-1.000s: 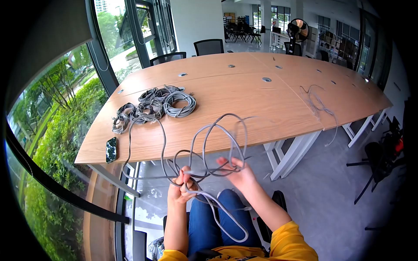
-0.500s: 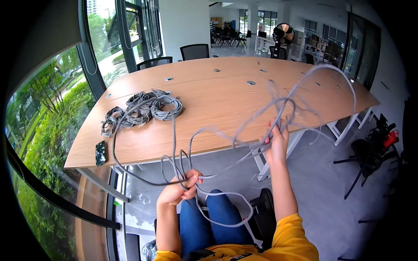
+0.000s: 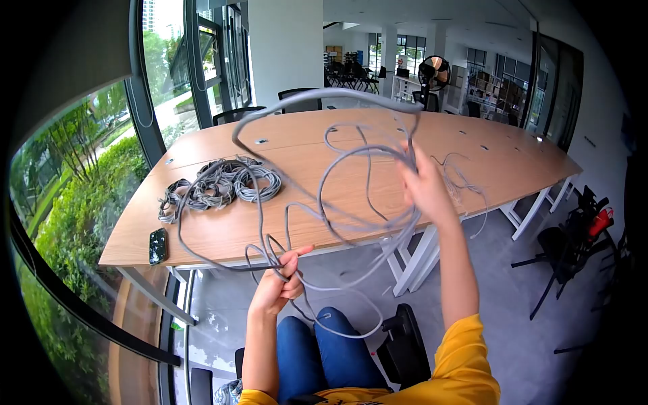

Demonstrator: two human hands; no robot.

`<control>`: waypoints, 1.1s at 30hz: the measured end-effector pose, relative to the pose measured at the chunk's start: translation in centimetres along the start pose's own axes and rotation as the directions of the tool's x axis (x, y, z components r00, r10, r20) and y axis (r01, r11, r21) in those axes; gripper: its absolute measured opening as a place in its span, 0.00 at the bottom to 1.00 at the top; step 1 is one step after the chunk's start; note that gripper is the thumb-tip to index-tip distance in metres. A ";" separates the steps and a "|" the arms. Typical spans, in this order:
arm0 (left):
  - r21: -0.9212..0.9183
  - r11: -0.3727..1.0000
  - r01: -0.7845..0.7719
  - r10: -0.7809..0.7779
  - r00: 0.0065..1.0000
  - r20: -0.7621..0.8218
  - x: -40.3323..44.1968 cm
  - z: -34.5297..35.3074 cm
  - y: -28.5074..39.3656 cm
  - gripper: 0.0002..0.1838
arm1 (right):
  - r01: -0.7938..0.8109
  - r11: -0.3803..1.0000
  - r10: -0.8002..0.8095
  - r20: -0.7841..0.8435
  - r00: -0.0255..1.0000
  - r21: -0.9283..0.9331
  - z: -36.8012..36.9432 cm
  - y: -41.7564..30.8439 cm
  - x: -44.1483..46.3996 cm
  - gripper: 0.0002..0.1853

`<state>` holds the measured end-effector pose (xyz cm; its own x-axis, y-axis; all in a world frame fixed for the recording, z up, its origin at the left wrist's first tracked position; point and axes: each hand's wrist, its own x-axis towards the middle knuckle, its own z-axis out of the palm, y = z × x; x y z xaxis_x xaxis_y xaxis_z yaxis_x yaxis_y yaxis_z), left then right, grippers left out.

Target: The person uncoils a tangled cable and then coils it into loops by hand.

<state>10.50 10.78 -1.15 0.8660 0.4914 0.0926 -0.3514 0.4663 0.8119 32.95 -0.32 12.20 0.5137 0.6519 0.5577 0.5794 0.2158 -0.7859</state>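
Between my two hands hangs a long grey cable in loose, uneven loops. My left hand, low in front of the table edge, is closed around several strands, with its index finger pointing to the right. Loops spread from it to both sides, and one droops over my knees. Raised above the table's front edge, my right hand grips a bunch of strands, partly blurred by motion. A big loop arches from it to the left. Coiled grey cables lie together on the table's left part.
A long wooden table with round cable ports spans the view. A black phone lies near its left front corner. More thin cable lies to the right. Chairs, a fan and windows stand around.
My right hand has risen and moved slightly left, carrying its strands. The big loop that swung to the right now arches to the left. My left hand stays nearly in place, index finger now extended.
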 end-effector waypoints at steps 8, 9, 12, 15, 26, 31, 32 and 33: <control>-0.201 0.979 0.011 0.007 0.996 0.085 2.6 0.0 1.7 0.17 | 0.327 0.759 -0.409 -0.022 0.912 -0.563 -1.4 -4.4 10.7 0.15; -0.244 0.970 0.015 0.008 0.996 0.093 3.0 0.0 2.2 0.18 | 0.329 0.761 -0.412 -0.025 0.911 -0.559 -1.5 -4.9 11.8 0.15; -0.330 0.944 0.018 0.077 0.959 0.272 4.9 0.1 4.3 0.17 | 0.301 0.624 -0.518 -0.094 0.850 -0.722 -1.9 -7.1 14.9 0.14; -0.342 0.939 0.028 0.119 0.908 0.403 6.8 1.1 6.8 0.17 | 0.313 0.647 -0.609 -0.224 0.761 -0.695 -2.3 -9.8 17.0 0.15; -0.368 0.930 0.022 0.151 0.889 0.433 11.1 1.4 7.1 0.17 | 0.517 0.572 -0.772 -0.207 0.600 -0.636 -3.8 -7.7 20.5 0.16; -0.359 0.933 0.031 0.100 0.935 0.339 11.4 -0.8 5.6 0.17 | 0.389 0.666 -0.581 -0.116 0.805 -0.637 -1.8 -1.0 22.1 0.13; -0.357 0.934 0.029 0.087 0.948 0.306 11.3 -1.2 5.4 0.16 | 0.444 0.668 -0.609 -0.097 0.787 -0.597 -1.4 0.7 22.7 0.11; -0.355 0.934 0.028 0.087 0.949 0.303 11.3 -1.6 5.1 0.16 | 0.499 0.668 -0.638 -0.080 0.766 -0.552 -0.8 2.3 23.3 0.09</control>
<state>17.90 19.86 3.12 0.8992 0.2838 0.3332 -0.4305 0.7105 0.5566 46.80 14.80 23.60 0.0744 0.3032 0.9500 0.9927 0.0682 -0.0995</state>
